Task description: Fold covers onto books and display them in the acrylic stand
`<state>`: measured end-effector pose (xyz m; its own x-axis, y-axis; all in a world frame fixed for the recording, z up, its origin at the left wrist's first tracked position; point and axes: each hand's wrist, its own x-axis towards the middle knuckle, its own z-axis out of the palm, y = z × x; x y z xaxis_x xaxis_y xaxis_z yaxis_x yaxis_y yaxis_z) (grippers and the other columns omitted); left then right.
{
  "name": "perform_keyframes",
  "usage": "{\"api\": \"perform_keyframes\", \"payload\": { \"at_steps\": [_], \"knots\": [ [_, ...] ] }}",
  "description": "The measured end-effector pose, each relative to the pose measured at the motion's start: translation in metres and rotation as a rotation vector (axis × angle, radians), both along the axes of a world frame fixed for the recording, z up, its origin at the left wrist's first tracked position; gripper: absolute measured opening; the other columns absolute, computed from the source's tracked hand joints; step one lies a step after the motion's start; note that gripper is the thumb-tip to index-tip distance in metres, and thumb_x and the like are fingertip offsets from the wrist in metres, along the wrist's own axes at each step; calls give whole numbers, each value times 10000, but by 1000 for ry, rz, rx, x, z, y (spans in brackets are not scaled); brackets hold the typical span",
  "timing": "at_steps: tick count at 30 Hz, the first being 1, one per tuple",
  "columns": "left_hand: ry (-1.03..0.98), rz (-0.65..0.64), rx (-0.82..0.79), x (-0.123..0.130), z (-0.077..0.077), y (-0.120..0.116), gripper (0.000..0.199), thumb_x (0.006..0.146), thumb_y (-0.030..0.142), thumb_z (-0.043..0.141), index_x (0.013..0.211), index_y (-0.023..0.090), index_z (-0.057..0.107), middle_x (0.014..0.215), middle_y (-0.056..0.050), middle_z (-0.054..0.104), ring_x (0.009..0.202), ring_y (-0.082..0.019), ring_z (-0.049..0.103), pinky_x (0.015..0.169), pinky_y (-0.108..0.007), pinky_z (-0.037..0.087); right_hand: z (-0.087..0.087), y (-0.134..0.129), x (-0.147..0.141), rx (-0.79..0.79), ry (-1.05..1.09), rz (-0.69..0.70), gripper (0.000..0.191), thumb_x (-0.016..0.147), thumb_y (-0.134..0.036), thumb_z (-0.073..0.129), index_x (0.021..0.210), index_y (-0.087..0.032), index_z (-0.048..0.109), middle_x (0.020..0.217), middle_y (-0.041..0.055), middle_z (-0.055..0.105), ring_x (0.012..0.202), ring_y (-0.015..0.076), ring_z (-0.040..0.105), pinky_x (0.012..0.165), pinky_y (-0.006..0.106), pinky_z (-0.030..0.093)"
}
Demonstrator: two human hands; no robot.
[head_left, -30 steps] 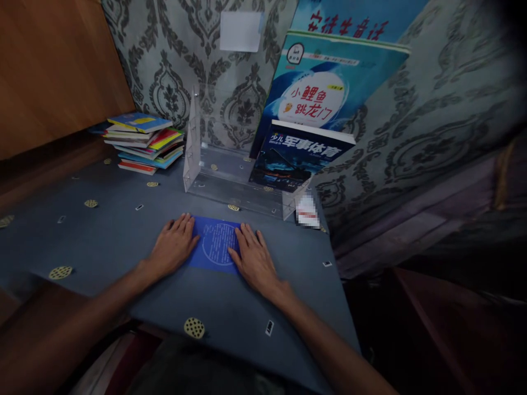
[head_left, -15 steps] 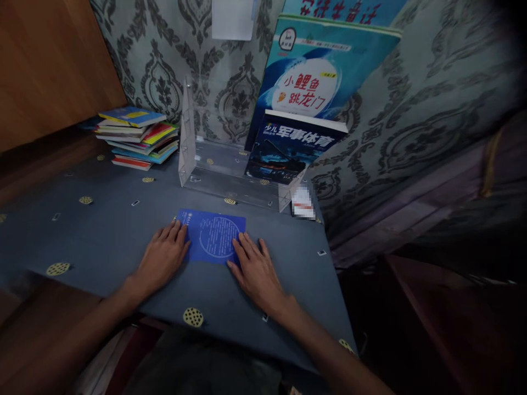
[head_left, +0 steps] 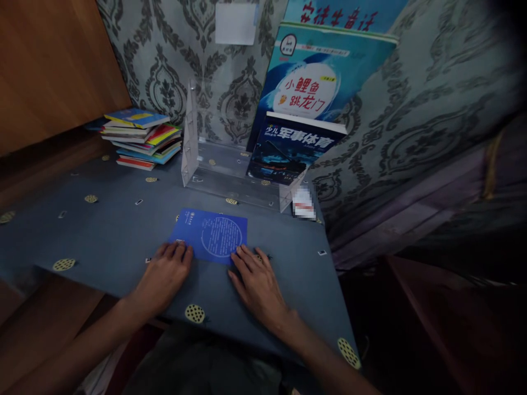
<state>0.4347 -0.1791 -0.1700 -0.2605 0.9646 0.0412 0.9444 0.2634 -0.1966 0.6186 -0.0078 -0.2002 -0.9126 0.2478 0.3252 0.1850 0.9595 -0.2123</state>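
A blue book (head_left: 212, 235) with white print inside a circle lies flat on the table in front of me. My left hand (head_left: 168, 274) rests palm down at its lower left corner, fingertips on the cover and fingers extended. At the lower right corner, my right hand (head_left: 256, 282) lies flat with its fingers a little spread, the tips touching the book's edge. Neither hand is wrapped around anything. Behind the book stands a clear acrylic book rack (head_left: 230, 184), with a dark blue book (head_left: 288, 151) leaning at its right side.
Larger teal books (head_left: 304, 82) stand behind the dark blue one against the patterned wall. A pile of thin books (head_left: 142, 137) sits at the back left. A small white item (head_left: 303, 204), blurred out, is beside the rack. The grey tablecloth (head_left: 111, 236) has a pineapple print.
Both hands have slid slightly toward me along the book's sides, to its lower corners. The book stays flat in nearly the same place. The view has shifted a little.
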Motion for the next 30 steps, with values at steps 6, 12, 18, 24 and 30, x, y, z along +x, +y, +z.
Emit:
{"api": "perform_keyframes", "payload": {
  "at_steps": [6, 12, 18, 24, 30],
  "knots": [
    [-141, -173, -166, -11, 21, 17, 523, 860, 13, 511, 1364, 135, 576, 1458, -208, 587, 1321, -343, 587, 1124, -526, 427, -1, 1, -1, 11, 49, 0, 325, 1014, -256, 536, 1282, -139, 679, 1306, 180, 708, 1307, 320, 620, 1131, 586, 458],
    [-242, -271, -253, -29, 33, 38, 577, 886, -5, 471, 1431, 186, 499, 1538, -204, 504, 1343, -329, 580, 1059, -500, 500, -3, 2, 0, 27, 99, 17, 287, 1017, -240, 529, 1241, -152, 685, 1276, 157, 725, 1259, 310, 650, 1099, 593, 480],
    [-21, -257, -314, -6, 36, 51, 740, 790, -38, 560, 1505, 94, 419, 1515, -314, 474, 1303, -442, 588, 969, -562, 563, -4, 5, 2, 17, 137, 53, 260, 1001, -224, 558, 1219, -169, 687, 1238, 138, 743, 1213, 301, 675, 1081, 600, 495],
    [99, -179, -219, 11, 20, 53, 626, 864, 46, 558, 1483, 105, 483, 1473, -299, 534, 1263, -454, 615, 898, -567, 604, -8, 11, 0, 34, 226, 100, 271, 1010, -178, 510, 1217, -165, 684, 1172, 128, 765, 1145, 284, 708, 1034, 580, 534],
    [72, -214, -135, 0, 9, 49, 598, 882, 37, 502, 1471, 139, 498, 1422, -253, 602, 1224, -395, 657, 873, -497, 611, -3, 34, -3, 11, 271, 207, 333, 1017, -122, 487, 1265, -232, 681, 1129, 87, 789, 1075, 234, 738, 1053, 546, 525]
  ]
}}
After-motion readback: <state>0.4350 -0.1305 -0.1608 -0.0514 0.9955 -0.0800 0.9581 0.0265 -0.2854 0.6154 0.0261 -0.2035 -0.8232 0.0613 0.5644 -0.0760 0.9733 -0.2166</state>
